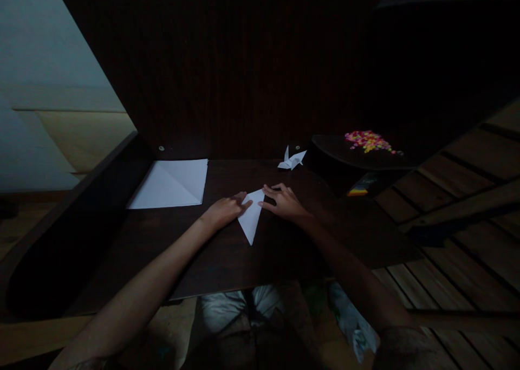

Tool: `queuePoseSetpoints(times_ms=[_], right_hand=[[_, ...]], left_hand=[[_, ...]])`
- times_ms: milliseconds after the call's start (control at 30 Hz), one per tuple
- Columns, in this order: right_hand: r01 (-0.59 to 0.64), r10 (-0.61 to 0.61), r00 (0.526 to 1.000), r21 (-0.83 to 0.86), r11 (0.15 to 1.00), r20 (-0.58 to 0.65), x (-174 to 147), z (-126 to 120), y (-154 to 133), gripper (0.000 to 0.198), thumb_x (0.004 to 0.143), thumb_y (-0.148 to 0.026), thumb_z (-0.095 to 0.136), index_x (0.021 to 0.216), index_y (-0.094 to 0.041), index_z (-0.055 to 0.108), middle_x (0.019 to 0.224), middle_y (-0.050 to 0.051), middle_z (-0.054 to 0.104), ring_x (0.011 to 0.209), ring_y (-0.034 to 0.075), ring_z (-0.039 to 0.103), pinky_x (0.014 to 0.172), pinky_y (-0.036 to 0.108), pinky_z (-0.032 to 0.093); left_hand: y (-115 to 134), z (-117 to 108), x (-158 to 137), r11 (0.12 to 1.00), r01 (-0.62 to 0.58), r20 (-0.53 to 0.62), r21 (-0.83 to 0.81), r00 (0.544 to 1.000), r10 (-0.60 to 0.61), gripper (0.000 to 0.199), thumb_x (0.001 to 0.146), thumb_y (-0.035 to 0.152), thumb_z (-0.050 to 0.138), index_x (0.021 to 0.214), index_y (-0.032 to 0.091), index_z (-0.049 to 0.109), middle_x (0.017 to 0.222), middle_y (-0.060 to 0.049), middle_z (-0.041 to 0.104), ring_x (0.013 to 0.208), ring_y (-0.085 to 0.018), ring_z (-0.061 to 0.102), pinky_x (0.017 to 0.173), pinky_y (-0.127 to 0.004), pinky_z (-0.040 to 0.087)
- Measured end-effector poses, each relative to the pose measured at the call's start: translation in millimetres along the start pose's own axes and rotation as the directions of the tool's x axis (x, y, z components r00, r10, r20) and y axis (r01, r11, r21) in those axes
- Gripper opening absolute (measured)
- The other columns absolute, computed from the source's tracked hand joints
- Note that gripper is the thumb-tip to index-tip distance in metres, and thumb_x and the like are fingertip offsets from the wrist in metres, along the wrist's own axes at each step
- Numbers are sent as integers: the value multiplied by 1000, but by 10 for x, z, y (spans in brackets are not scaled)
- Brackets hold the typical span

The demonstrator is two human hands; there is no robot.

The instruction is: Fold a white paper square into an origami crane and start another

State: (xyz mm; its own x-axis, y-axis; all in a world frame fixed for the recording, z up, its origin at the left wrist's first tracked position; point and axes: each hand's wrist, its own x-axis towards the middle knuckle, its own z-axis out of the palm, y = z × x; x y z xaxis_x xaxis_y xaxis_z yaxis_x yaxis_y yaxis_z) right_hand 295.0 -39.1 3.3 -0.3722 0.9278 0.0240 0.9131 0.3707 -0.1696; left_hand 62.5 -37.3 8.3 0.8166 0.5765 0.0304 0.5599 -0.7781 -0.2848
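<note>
A white sheet of paper [251,224], folded into a narrow kite shape, lies on the dark desk with its sharp point towards me. My left hand [226,209] grips its left edge, the thumb across the top of the paper. At the upper right corner, the fingers and thumb of my right hand [284,201] pinch the paper's edge. Beyond my right hand stands a finished white origami crane [291,160]. Left of my left hand lies a stack of white square paper [173,183], its top sheet creased diagonally.
Many small pink, red and yellow pieces [371,141] are heaped on a dark raised shelf [337,145] at right. A dark side panel [73,224] bounds the desk [162,251] on the left, and a tall dark board [227,72] closes the back. Wooden slats [467,267] are at far right.
</note>
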Motion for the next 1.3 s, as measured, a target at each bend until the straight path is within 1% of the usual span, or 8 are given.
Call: queuePoseSetpoints(times_ms=[267,500,767,867,967,1133,1200,1300], right_hand=[[-7,8,1000,-10,1000,13,4,-11,10,59,94,-57,41,143,-25,45,149,5,44,127,31,42,102,50,36],[-7,7,1000,-1,1000,15,8,-22,4,61,93,-57,42,143,-21,46,149,6,44,127,30,41,102,48,37],[-45,46,998,-29,999,32,3,-33,-60,59,94,-55,41,144,-23,44,150,5,43,130,30,39,104,50,34],[-62,63,998,-28,998,20,-2,-43,-106,59,94,-55,41,143,-23,46,149,6,44,130,31,39,103,50,35],[-63,64,997,-35,997,32,4,-66,-127,60,94,-58,40,141,-23,48,149,7,44,131,32,40,103,52,36],[-43,52,996,-109,993,75,34,-157,-169,56,94,-55,43,138,-21,51,148,10,45,129,35,43,99,53,41],[-33,47,995,-149,988,91,55,-189,-213,53,94,-51,47,135,-19,54,147,12,47,131,36,42,100,54,40],[13,2,997,-188,982,83,100,-181,-284,49,92,-43,55,132,-15,56,146,16,46,139,34,35,107,50,35]], left_hand=[[26,-26,16,1000,-1,-8,-30,1000,1,43,92,3,46,132,15,50,135,-22,54,113,-27,64,79,-31,60],[24,-12,8,1000,-19,11,16,1000,19,45,92,3,43,135,15,48,138,-21,52,120,-27,60,83,-32,59],[7,32,4,999,-10,-26,-38,1000,9,42,93,5,47,133,17,50,138,-19,53,121,-27,58,84,-32,59],[-1,31,-2,999,-4,-40,-44,999,2,44,92,4,47,134,18,50,138,-19,53,121,-26,59,82,-31,59],[-6,12,-7,1000,-13,-17,-28,1000,13,44,93,4,45,134,18,49,139,-19,52,121,-26,58,82,-31,59],[-11,-8,-12,999,-19,-10,-32,1000,19,44,93,4,45,134,18,49,139,-19,52,122,-26,58,85,-31,58],[-10,-10,-14,999,-16,-17,-42,1000,15,44,93,4,44,134,18,50,139,-19,52,122,-26,58,86,-31,58],[-2,-17,-14,1000,-16,1,-22,1000,16,44,94,4,42,134,18,50,139,-19,52,122,-26,58,85,-31,58]])
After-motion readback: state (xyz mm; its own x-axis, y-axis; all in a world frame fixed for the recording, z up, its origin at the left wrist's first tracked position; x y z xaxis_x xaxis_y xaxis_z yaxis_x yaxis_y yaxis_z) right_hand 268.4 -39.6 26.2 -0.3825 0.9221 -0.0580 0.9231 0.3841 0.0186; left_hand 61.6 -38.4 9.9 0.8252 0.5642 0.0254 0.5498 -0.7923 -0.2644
